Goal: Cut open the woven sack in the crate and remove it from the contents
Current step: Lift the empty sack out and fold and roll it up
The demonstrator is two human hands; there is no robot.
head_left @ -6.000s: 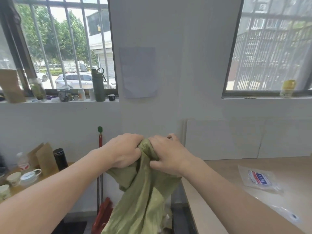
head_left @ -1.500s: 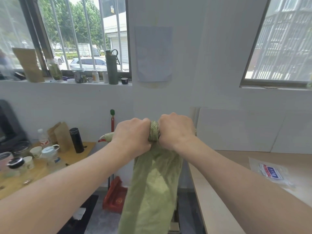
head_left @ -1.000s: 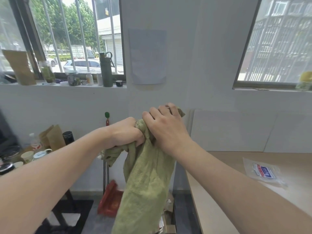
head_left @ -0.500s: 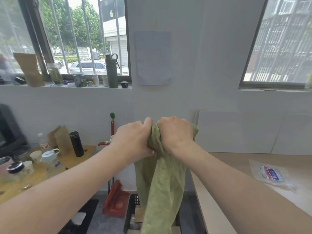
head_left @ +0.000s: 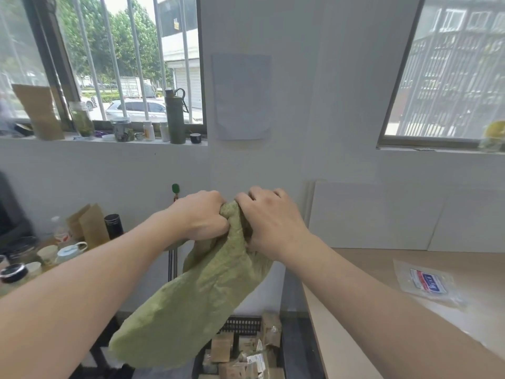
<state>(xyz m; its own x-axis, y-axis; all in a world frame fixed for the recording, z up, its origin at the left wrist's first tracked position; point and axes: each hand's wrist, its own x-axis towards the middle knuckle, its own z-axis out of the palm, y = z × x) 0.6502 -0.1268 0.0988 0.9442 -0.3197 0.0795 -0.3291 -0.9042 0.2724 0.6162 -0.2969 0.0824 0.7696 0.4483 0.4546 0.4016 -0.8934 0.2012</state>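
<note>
A green woven sack [head_left: 196,296] hangs in the air in front of me, bunched at its top and swung out toward the lower left. My left hand [head_left: 202,214] and my right hand [head_left: 270,217] both grip the gathered top edge, knuckles almost touching. Below, on the floor, stands a black crate [head_left: 243,324] with several brown paper packets [head_left: 240,354] loose inside it. The sack covers the crate's left part.
A light wooden table [head_left: 369,269] runs along the right with a clear plastic packet [head_left: 426,280] on it. A left table [head_left: 41,263] holds cups, jars and a black flask. A mop handle [head_left: 175,192] leans on the white wall. Bottles line the windowsill.
The sack's lower end has swung up and out to the left, no longer hanging straight down. Both hands stay clamped on its top; more of the crate and packets shows below.
</note>
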